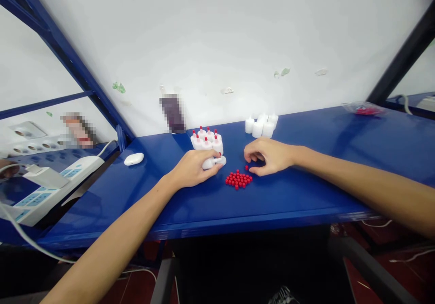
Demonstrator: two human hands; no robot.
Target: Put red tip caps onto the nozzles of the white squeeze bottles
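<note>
My left hand is closed around a small white squeeze bottle, which lies tilted low over the blue table. A red tip shows beside the index finger; whether it belongs to this bottle I cannot tell. My right hand is held just above the table, fingers curled and thumb apart from them. One loose red cap sits between its thumb and fingertips, with a gap visible. Just in front is a pile of small red caps. Behind my left hand stand several white bottles with red caps.
Several white bottles without red caps stand near the wall. A clear bag with red pieces lies at the far right. On the left are a white earbud case, a power strip and a blurred dark object against the wall.
</note>
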